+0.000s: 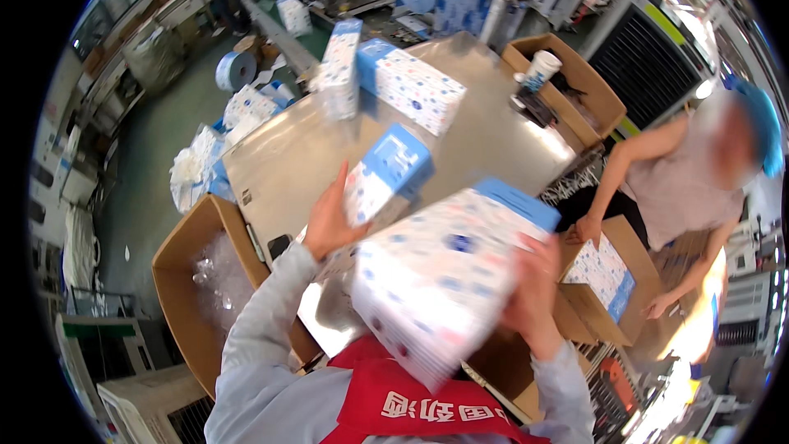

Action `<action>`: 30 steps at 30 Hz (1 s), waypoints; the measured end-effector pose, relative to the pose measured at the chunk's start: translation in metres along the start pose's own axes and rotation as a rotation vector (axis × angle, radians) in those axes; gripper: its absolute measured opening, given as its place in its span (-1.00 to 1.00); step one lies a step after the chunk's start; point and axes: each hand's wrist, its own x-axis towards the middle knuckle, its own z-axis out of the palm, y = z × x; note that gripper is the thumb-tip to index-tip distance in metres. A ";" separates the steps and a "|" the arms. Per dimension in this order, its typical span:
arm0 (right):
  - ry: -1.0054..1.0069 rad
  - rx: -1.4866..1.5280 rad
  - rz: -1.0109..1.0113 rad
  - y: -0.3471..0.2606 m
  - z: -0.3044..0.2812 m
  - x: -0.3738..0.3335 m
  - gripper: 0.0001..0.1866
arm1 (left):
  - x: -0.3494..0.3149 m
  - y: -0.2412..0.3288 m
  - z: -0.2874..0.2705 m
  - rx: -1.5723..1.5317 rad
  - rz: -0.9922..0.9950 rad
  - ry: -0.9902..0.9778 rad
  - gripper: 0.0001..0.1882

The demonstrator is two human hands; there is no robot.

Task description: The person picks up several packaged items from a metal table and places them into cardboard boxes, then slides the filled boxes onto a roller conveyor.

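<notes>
A large white pack (444,267) with pink and blue dots and a blue end, like a bundle of tissues, is tilted in front of my chest. My right hand (534,288) grips its right side. My left hand (330,218) is open, fingers stretched and thumb apart, against the left side of a smaller matching pack (390,168) on the metal table (485,107). Whether its fingers bear on that pack I cannot tell. Farther back, a long dotted pack (415,86) lies beside an upright one (339,70).
A cardboard box with clear plastic (226,271) stands at left. At right, a co-worker in a blue cap (682,168) has hands at a box holding a dotted pack (604,275). Another box (604,103) and a white canister (542,67) are at the far right.
</notes>
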 end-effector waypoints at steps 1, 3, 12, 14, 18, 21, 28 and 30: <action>0.142 0.019 0.204 0.011 -0.028 -0.036 -0.54 | -0.012 0.018 0.004 -0.175 0.090 -0.037 0.17; 0.469 0.003 0.515 0.029 -0.092 -0.105 -0.58 | -0.026 0.051 0.026 -0.249 0.325 -0.075 0.09; 1.263 0.089 0.935 -0.016 -0.231 -0.307 -0.44 | -0.106 0.224 0.219 -0.226 1.006 -1.060 -0.08; 1.205 0.367 0.903 -0.036 -0.190 -0.310 -0.38 | -0.150 0.192 0.263 0.104 0.937 -1.236 -0.04; 0.438 -0.136 0.619 -0.026 -0.076 -0.288 -0.12 | -0.236 0.090 0.351 0.361 1.064 -1.191 -0.06; 0.045 -0.142 0.822 0.007 0.014 -0.291 0.01 | -0.253 0.053 0.383 0.263 1.030 -1.194 -0.20; -0.980 0.128 0.793 0.064 0.190 -0.376 0.04 | -0.027 0.096 0.201 0.032 0.350 -0.416 -0.59; -0.904 0.064 0.803 0.055 0.193 -0.378 -0.03 | 0.064 -0.007 0.128 0.313 0.072 -0.036 -0.39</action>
